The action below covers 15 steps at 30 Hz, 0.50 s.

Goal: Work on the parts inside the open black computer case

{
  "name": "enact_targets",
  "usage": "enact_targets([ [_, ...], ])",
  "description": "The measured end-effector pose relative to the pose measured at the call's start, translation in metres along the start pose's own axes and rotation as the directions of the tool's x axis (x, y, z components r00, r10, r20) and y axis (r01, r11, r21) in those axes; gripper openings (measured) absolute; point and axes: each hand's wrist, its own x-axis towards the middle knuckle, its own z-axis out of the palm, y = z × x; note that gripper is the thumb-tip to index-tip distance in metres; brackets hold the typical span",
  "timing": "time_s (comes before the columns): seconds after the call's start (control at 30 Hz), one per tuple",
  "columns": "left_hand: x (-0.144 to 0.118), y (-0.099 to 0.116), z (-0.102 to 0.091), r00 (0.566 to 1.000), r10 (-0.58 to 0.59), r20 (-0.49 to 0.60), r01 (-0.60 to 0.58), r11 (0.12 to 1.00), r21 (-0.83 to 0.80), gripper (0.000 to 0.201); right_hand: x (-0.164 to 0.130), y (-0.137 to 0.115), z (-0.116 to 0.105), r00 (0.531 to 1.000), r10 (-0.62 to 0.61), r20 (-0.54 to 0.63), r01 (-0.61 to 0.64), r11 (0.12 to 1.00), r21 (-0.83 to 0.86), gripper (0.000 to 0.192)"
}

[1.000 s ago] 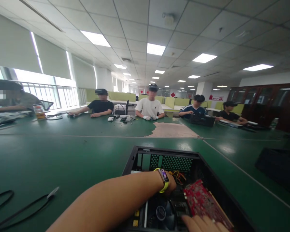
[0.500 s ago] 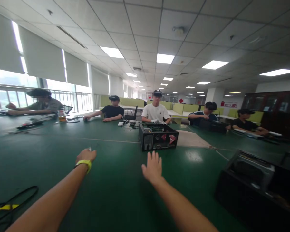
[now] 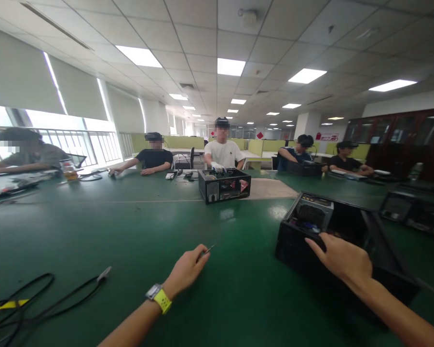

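My left hand (image 3: 186,270), with a yellow-strapped watch on the wrist, hovers low over the green table (image 3: 94,226) and pinches a small thin metal piece (image 3: 209,249) between its fingertips. My right hand (image 3: 342,260) rests with fingers spread on the near top edge of a black computer case (image 3: 332,236) that stands open at my right. A second open black computer case (image 3: 224,184), with a red card inside, stands farther off at the table's middle, in front of a person in a white shirt.
Black cables (image 3: 29,301) with a yellow tag lie on the table at the near left. Several other people sit along the far side and the left end. More black cases (image 3: 412,209) stand at the right. A bottle (image 3: 69,171) is at the far left.
The case with the red card went from right under my hands to the table's middle. My right hand has moved onto another black case at my right. My left hand now pinches a small piece.
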Motion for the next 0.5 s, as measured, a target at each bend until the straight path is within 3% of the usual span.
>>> enact_targets([
  [0.07, -0.004, 0.014, -0.003, 0.998, 0.056, 0.026, -0.056, 0.998, -0.001, 0.031, 0.007, -0.002, 0.009, 0.996, 0.048, 0.08, -0.046, 0.999, -0.027, 0.06],
  [0.17, 0.006, 0.032, -0.018, 0.992, 0.125, 0.029, -0.125, 0.992, -0.006, 0.035, -0.011, -0.005, 0.013, 0.995, 0.028, 0.096, -0.028, 1.0, 0.003, 0.057],
  [0.23, 0.021, 0.049, -0.03, 0.985, 0.174, 0.011, -0.174, 0.985, -0.009, 0.035, -0.03, -0.003, 0.012, 0.996, -0.057, 0.062, 0.054, 0.998, 0.034, 0.054],
  [0.3, 0.039, 0.072, -0.04, 0.972, 0.234, -0.01, -0.234, 0.972, 0.012, 0.035, -0.049, 0.0, 0.01, 0.976, -0.216, -0.036, 0.219, 0.971, 0.1, 0.052],
  [0.4, 0.058, 0.105, -0.052, 0.924, 0.381, -0.018, -0.377, 0.92, 0.108, 0.033, -0.07, 0.002, 0.005, 0.856, -0.466, -0.225, 0.512, 0.826, 0.236, 0.05],
  [0.5, 0.052, 0.118, -0.06, 0.844, 0.52, 0.129, -0.536, 0.822, 0.192, 0.031, -0.081, -0.002, 0.005, 0.71, -0.659, -0.247, 0.695, 0.602, 0.393, 0.053],
])
